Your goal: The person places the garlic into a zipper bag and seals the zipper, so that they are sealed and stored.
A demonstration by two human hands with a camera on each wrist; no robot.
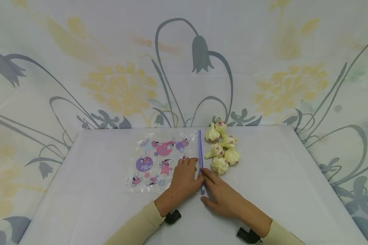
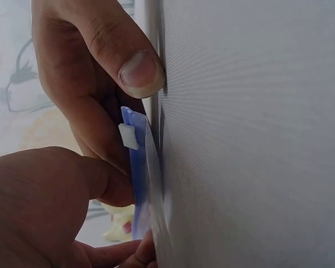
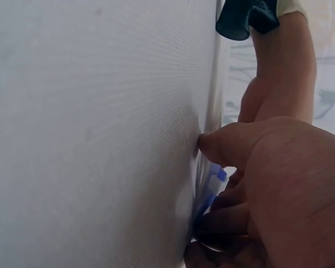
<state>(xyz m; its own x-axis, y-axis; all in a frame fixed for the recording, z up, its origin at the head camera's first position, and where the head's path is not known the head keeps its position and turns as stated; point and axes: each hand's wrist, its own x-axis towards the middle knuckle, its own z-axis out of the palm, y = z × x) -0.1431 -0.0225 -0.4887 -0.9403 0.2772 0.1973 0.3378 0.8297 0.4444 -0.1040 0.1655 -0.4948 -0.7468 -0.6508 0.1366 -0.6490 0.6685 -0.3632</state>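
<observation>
A clear zip bag (image 1: pixel 147 170) with pink and purple cartoon prints lies flat, its purple zip strip (image 1: pixel 200 146) on the right side. The left hand (image 1: pixel 185 175) rests over the bag, thumb and curled fingers at the strip. From the other side the right hand (image 1: pixel 224 197) touches the strip with its fingers, its thumb (image 3: pixel 215 142) apart and down on the table. A white slider (image 2: pixel 128 137) sits near the strip's near end in the left wrist view. Several garlic bulbs (image 1: pixel 219 165) lie together just right of the strip. Some fingertips are hidden.
A white-covered table (image 1: pixel 279 170) spreads beneath everything. Flower-patterned cloth (image 1: pixel 184 85) hangs behind it and at both sides. Dark devices (image 1: pixel 173 216) are worn at the wrists, below cream sleeves (image 1: pixel 141 221).
</observation>
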